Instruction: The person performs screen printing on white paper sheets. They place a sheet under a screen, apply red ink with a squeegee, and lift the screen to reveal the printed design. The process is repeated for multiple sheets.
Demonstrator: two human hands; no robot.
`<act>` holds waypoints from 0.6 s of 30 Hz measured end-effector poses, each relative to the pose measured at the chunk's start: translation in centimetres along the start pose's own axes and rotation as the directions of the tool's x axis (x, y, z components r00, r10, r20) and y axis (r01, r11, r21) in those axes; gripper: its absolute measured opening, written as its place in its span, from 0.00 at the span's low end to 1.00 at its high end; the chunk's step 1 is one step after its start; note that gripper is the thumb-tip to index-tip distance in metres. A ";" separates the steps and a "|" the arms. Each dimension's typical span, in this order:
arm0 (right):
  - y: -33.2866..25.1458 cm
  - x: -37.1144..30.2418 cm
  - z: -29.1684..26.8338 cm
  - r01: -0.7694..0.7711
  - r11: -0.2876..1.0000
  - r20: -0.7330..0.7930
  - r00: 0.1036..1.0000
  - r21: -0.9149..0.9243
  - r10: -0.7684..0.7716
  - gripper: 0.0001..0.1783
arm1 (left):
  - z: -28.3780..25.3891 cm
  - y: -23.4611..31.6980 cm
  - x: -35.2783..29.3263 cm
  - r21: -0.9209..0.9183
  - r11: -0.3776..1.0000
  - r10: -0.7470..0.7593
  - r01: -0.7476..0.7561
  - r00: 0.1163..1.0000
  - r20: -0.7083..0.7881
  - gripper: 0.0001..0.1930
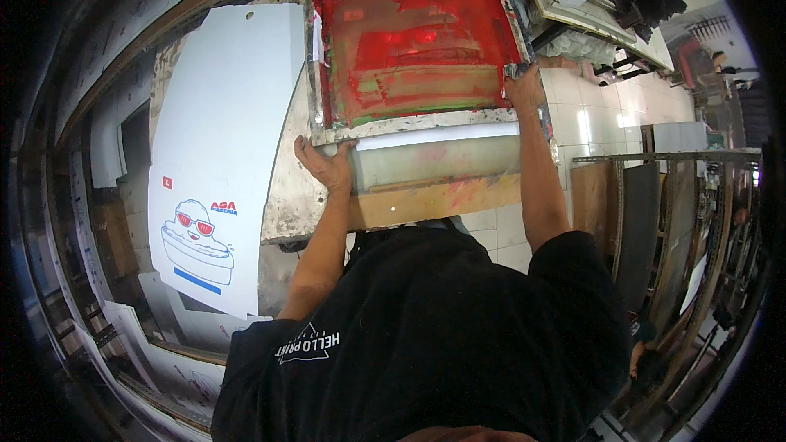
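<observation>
A screen-printing frame (409, 125) with red ink over its mesh (417, 49) lies raised over a worn table. My left hand (325, 164) grips the frame's near left corner. My right hand (524, 88) holds the frame's right edge near a smeared tool or clamp. Under the frame's near edge a white sheet (442, 135) shows as a pale strip. Left of the frame lies a large white printed sheet (225, 147) with a cartoon figure in red and blue at its near end.
The table's wooden front edge (434, 200) sits against my body. Stacked white sheets (164, 344) lie low at the left. Framed screens and boards (589, 12) lean at the upper right, above a tiled floor (630, 106), and racks with panels (655, 221) stand at the right.
</observation>
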State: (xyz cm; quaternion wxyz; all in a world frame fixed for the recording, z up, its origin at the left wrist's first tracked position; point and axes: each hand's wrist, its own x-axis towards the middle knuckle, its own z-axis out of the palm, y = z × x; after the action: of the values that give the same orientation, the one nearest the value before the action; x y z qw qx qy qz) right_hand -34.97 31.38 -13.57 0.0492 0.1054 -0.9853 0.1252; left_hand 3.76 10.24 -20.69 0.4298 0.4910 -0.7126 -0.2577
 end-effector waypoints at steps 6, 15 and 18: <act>-1.1 -5.1 -3.2 0.159 0.951 -0.358 0.932 0.267 -0.056 0.44 | -0.1 0.2 -0.2 -0.273 0.954 -0.122 0.126 0.992 0.029 0.44; -5.3 -5.0 -10.2 0.511 0.792 -0.683 0.710 0.333 -0.171 0.45 | -0.8 7.3 5.3 -0.471 0.877 0.010 -0.097 0.983 -0.185 0.37; -7.3 -2.1 -13.5 0.569 0.741 -0.735 0.661 0.356 -0.153 0.45 | -0.9 11.5 8.3 -0.409 0.900 0.053 -0.151 0.969 -0.240 0.38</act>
State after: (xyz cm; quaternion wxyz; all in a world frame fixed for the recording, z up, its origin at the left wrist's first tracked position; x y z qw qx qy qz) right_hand -30.41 28.36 0.89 0.3875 0.2669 -0.7742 0.4233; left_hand -2.17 7.02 -8.18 0.6165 0.3731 -0.6115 -0.3268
